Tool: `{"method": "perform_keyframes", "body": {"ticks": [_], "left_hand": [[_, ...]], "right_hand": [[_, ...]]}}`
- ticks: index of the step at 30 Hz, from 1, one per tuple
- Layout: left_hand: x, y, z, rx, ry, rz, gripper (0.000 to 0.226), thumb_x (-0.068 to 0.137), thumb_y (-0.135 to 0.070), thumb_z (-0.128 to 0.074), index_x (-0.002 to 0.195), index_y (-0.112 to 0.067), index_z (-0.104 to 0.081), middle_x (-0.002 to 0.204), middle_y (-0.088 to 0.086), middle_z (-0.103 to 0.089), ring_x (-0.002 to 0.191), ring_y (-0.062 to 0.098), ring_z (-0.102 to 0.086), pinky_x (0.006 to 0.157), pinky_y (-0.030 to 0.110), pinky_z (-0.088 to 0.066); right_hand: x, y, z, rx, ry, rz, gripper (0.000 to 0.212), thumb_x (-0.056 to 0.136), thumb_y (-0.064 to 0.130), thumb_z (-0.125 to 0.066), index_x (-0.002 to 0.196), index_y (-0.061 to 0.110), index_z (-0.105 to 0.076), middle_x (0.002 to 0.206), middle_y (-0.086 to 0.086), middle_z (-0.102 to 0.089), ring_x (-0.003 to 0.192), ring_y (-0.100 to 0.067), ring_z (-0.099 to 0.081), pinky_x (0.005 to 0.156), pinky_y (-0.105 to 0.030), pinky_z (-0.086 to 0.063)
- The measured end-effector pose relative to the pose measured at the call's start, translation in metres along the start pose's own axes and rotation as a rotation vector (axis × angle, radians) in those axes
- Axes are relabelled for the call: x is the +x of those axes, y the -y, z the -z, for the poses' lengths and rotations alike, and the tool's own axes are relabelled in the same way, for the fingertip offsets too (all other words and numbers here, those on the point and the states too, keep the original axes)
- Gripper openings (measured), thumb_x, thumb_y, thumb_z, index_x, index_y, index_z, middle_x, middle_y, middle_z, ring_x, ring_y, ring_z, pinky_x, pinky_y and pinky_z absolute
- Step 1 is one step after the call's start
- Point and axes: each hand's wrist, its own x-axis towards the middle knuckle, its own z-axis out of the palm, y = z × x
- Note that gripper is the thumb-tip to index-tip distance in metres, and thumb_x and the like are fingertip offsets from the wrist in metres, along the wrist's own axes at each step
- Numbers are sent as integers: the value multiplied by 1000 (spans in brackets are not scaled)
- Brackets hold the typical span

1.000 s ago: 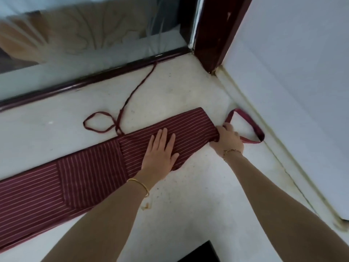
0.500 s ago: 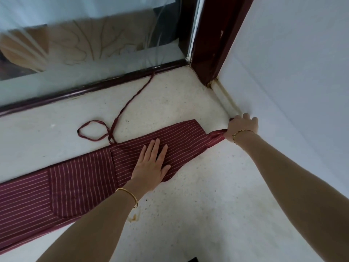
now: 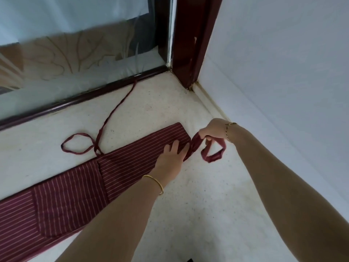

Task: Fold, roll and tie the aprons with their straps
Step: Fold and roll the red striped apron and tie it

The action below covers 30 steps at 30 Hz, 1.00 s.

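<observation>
Pinches the narrow end of the apron (image 3: 122,167) in the right grip (image 3: 213,129), fingers curled tight round the bunched cloth, right where the neck strap (image 3: 213,156) starts. Lets that strap hang below in a loose loop, down by the floor (image 3: 188,214). Presses on the same end with the left grip (image 3: 170,157), released and flat, fingers straight, holding nothing, just beside the right one. Pins the cloth there, most likely, to stop a slide. Looks thin, soft and light, with no stiff part. Will flop and bend at a touch, and may slip on the smooth floor. Best to take hold at the end or along a folded edge, not in the middle, and to roll tight with both grips. Lies folded in a long striped band on the floor, from the lower left up to the corner by the wall (image 3: 283,72) and the dark door frame (image 3: 190,44). Trails a thin waist strap (image 3: 113,114) from the far edge, one loop on the floor, the rest running to the foot of the glass door (image 3: 75,63). Could tangle, so pull straight before tying. Reaches forward with both arms, left forearm low over the cloth, right arm stretched further toward the wall. Wears a gold bangle (image 3: 154,184) on the left wrist.
</observation>
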Motion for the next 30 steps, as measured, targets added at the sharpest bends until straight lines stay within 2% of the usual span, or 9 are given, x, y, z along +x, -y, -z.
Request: {"method": "perform_keyframes", "body": {"ticks": [5,8,11,15,19,23,26,28,30], "left_hand": [[0,4,5,-169,73,-11,62,96,-21,-46,149,-31,-14,152,11,-6,130,33,-27,105,40,-37],[-6,17,21,-772,37,-2,63,89,-3,-51,145,-24,-32,147,7,-30,121,22,-44,95,34,-47],[-21,31,38,-1179,-16,210,82,83,-2,-61,148,-29,-20,138,-9,-38,111,6,-50,84,23,-48],[-29,33,49,-1316,-97,192,87,80,-3,-70,147,-30,-21,120,-6,-56,114,3,-52,95,24,-44],[-28,27,63,-1271,-276,209,39,81,0,-66,115,-14,-54,102,1,-65,97,11,-62,77,14,-50],[-26,20,63,-1239,-262,301,9,87,-1,-57,94,-6,-58,83,4,-64,77,13,-61,69,20,-50],[-21,18,58,-1511,-271,455,21,89,10,-42,91,-4,-59,91,11,-64,78,18,-63,66,22,-52],[-19,16,60,-1800,-256,528,26,93,9,-38,98,-4,-59,102,13,-63,83,16,-64,68,20,-54],[-16,15,59,-2000,-233,575,22,98,-4,-42,113,0,-58,110,15,-63,87,18,-64,77,26,-56]], "right_hand": [[-7,18,-15,401,50,176,33,82,25,-62,51,16,-53,69,-1,-67,58,-9,-52,65,-23,-39],[-11,38,-27,291,24,194,34,86,26,-57,54,15,-52,59,1,-64,48,-4,-49,58,-20,-37],[-10,58,-46,118,37,136,33,94,28,-48,67,10,-51,58,-2,-55,44,-10,-56,50,-21,-40],[-15,75,-62,83,92,136,37,98,27,-33,86,1,-57,59,-7,-51,46,-22,-56,48,-25,-48],[-18,74,-61,236,59,106,45,98,32,-29,77,1,-54,53,-9,-50,43,-23,-54,50,-27,-49],[-16,66,-54,478,60,103,47,96,27,-31,80,-1,-66,74,-15,-69,69,-31,-66,70,-35,-55],[-9,57,-54,695,-17,85,36,90,19,-43,81,7,-75,84,-8,-73,87,-30,-67,87,-40,-55],[-1,48,-61,547,-166,140,29,90,7,-45,105,11,-70,99,-3,-66,88,-22,-63,88,-35,-54],[1,40,-71,374,-104,262,47,88,-3,-44,126,20,-57,114,0,-56,100,-21,-57,83,-31,-52]]}}
